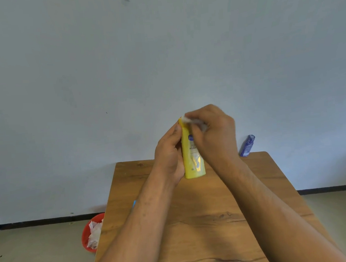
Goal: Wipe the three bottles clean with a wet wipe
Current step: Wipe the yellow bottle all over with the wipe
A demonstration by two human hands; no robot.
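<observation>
A yellow bottle [193,162] is held upright above the far half of the wooden surface [205,226], its base just over the wood; whether it touches cannot be told. The left hand [168,153] has its grip curled round the bottle's left side, thumb up near the cap. The right hand [214,132] comes over from the right, its grip pinching a white wet wipe [187,119] against the top of the bottle; the wipe is blurred. A blue bottle [247,145] stands at the far right corner of the surface, well apart from the hands. On the floor [33,253] beside the surface's left edge sits a red bowl [85,237] holding crumpled white wipes [95,233]. A pale wall [162,49] fills the background.
</observation>
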